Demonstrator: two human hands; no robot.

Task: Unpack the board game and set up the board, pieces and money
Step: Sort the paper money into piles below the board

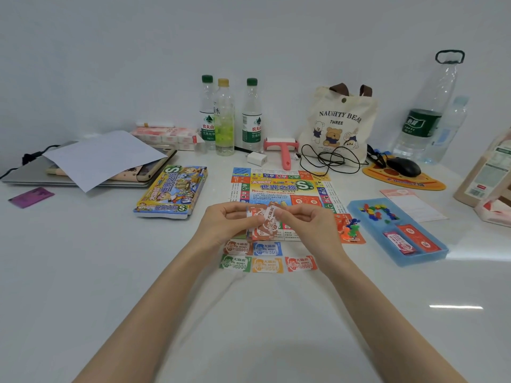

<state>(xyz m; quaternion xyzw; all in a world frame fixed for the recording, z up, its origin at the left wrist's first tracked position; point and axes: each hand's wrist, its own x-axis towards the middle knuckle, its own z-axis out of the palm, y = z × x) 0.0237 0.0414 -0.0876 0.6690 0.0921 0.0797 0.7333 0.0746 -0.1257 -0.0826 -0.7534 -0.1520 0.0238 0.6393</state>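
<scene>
Far beyond the right hand (307, 219), the tote bag (338, 125) reads "NAUGHTY BEAR THREE". The board (279, 186) behind it and the box (172, 192) left of the left hand (221, 222) show "世界之旅". Notes (266, 265) below the hands say "MONEY".

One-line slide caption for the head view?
Left hand and right hand hold brown play-money notes over the board, with laid-out money nearer the person.

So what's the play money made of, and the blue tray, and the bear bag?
The play money looks like thin printed paper, matte; the top note bends easily. The blue tray seems to be thin moulded plastic, slightly shiny, with formed compartments. The bear bag looks like cream woven cloth, probably canvas: soft creases, brown strap handles.
</scene>
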